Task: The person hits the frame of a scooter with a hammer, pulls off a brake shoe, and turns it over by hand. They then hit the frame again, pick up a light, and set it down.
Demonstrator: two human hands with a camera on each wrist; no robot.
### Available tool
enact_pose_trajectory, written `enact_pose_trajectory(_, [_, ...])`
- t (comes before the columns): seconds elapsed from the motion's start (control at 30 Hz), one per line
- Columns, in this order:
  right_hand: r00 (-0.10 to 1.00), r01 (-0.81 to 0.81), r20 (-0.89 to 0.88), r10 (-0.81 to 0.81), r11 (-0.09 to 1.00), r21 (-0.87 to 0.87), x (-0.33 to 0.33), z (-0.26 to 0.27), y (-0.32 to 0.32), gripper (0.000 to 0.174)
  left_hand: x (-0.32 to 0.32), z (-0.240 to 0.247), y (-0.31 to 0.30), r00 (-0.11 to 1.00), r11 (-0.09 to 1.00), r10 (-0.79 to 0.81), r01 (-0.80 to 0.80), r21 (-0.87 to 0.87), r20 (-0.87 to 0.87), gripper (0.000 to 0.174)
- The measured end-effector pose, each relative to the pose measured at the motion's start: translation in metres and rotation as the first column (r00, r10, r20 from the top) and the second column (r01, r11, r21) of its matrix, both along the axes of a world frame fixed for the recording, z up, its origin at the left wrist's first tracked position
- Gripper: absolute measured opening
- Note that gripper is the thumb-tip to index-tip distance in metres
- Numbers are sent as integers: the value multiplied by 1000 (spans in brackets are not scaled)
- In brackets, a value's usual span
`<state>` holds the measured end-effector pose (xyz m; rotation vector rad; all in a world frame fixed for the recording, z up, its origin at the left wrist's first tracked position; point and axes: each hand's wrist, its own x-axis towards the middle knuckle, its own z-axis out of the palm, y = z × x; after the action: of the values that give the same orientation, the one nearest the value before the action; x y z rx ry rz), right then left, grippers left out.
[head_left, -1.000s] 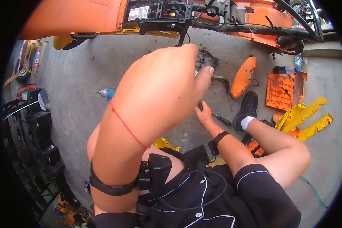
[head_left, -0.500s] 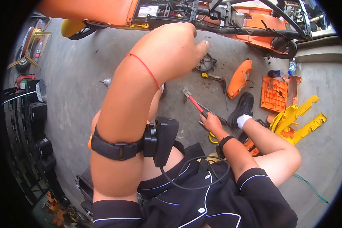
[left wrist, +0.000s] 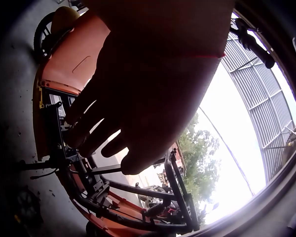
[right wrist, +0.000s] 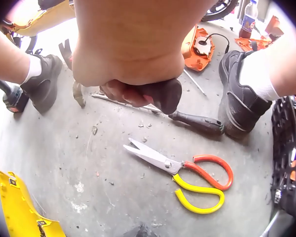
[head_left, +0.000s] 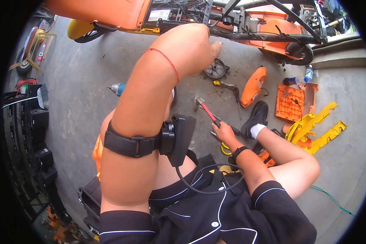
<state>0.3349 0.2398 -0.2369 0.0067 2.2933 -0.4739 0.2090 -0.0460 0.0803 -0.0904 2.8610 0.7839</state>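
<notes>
Hammer is gripped by the right hand; the left hand, fingers spread, is near the vehicle frame.

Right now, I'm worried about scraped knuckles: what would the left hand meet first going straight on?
The left hand would probably meet the black frame first; how far off is unclear.

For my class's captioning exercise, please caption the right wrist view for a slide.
Right grip holding a hammer, with scissors and a screwdriver on the grey floor.

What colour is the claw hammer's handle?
The claw hammer's handle is red with a black grip; the head view shows it best.
</notes>
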Motion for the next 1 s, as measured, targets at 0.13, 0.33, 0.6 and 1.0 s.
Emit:
enact_pose_trajectory(0.13, [995, -1, -103, -7, 997, -72, -10, 9, -1, 54, 2, -2, -6, 999, 1000, -11, 10, -6, -47, 42])
enact_pose_trajectory(0.33, [936, -17, -328, -130, 911, -412, -42, 69, -25, 41, 9, 13, -20, 1000, 1000, 7, -7, 11, -24, 43])
enact_pose_trajectory(0.6, [984, 28, -172, -33, 999, -32, -3, -14, 8, 44, 18, 58, -26, 982, 988, 57, -82, 134, 179, 40])
enact_pose_trajectory(1.0, [999, 27, -36, -28, 999, -16, -3, -3, 8, 54, 3, 27, -4, 999, 996, 28, -25, 84, -34, 40])
